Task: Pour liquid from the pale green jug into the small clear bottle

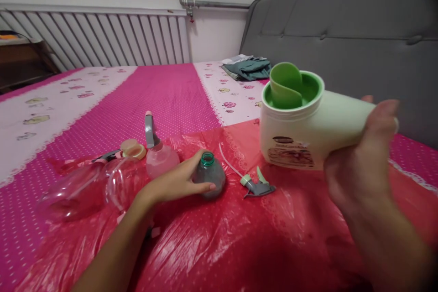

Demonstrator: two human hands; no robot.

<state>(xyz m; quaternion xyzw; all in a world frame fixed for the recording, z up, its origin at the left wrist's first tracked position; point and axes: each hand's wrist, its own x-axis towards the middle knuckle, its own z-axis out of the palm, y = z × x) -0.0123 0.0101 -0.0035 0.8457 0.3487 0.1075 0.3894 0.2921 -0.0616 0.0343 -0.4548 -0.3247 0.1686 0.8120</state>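
My left hand (188,178) is wrapped round a small grey round bottle (214,175), which stands upright with its green threaded neck uncapped. In my right hand (366,159) is a large pale detergent jug (290,132) with a green pouring spout (287,89), raised above the sheet and tilted slightly. My fingers close round its handle end. Between the two lies a grey and green spray trigger (258,187) with its thin tube. Left of my left hand, a pink spray bottle (160,162) stands with its grey trigger head on.
Red plastic sheeting (219,242) covers the near part of the bed. Clear plastic bottles (75,191) lie at the left, with a yellowish lid (132,149) behind them. Folded clothes (249,68) rest farther back, beside a grey headboard (342,23). A white radiator (102,36) lines the wall.
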